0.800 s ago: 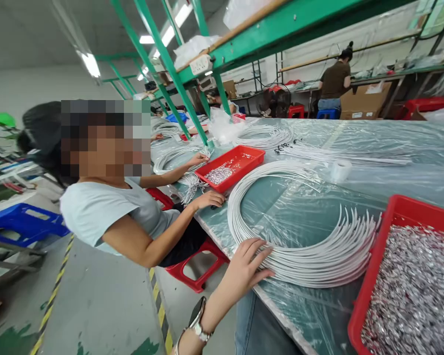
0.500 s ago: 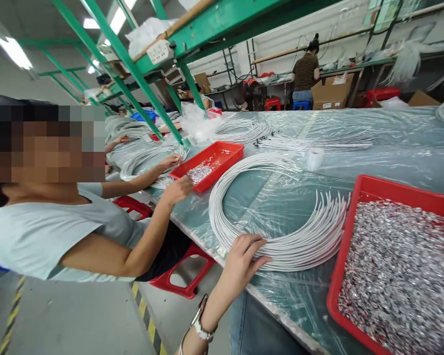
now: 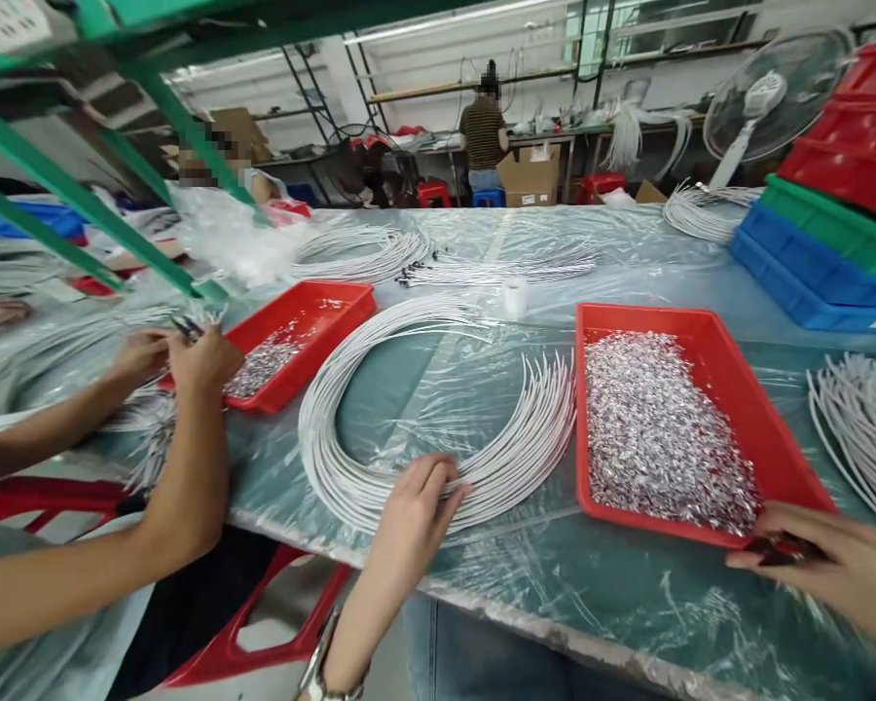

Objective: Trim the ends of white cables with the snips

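Observation:
My left hand (image 3: 413,516) rests on the near side of a big coil of white cables (image 3: 438,428), its fingers curled over several strands. My right hand (image 3: 832,565) lies at the near right corner of a red tray (image 3: 730,380) filled with small shiny metal pieces (image 3: 657,428); something dark shows under its fingers, and I cannot tell what it is. Both coil and tray lie on a table covered with clear plastic sheet (image 3: 555,574).
A co-worker's hands (image 3: 182,355) work at my left beside a second red tray (image 3: 313,316) of metal pieces. More white cable bundles (image 3: 861,428) lie at right and at the back. Stacked blue, green and red bins (image 3: 824,234) stand far right. A person stands at a far bench.
My view has swung right, off the co-worker and onto the table. My right hand has come into view by the tray. My left hand's fingers have curled onto the coil.

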A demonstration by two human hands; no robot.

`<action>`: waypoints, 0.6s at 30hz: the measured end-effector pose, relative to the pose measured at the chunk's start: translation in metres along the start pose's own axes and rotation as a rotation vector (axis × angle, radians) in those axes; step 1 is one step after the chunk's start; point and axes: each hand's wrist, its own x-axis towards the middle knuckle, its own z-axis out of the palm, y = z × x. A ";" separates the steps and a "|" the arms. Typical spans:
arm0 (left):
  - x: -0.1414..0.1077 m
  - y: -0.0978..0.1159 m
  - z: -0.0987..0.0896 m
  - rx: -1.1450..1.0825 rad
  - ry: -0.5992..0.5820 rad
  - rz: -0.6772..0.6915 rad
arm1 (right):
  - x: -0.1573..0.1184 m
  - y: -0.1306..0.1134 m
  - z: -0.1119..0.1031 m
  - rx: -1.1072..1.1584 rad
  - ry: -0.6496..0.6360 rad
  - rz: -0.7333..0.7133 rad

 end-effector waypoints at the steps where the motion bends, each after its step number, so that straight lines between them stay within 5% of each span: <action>1: 0.003 0.001 0.002 0.005 -0.017 0.014 | 0.004 0.005 -0.003 -0.024 -0.054 -0.029; 5: 0.028 0.008 0.012 0.026 -0.123 0.044 | 0.023 0.011 -0.014 -0.043 -0.115 -0.031; 13: 0.135 0.022 0.052 0.137 -0.386 0.019 | 0.060 0.016 -0.027 0.105 -0.122 0.052; 18: 0.147 0.024 0.057 0.188 -0.404 -0.094 | 0.064 0.012 -0.032 0.191 -0.168 0.122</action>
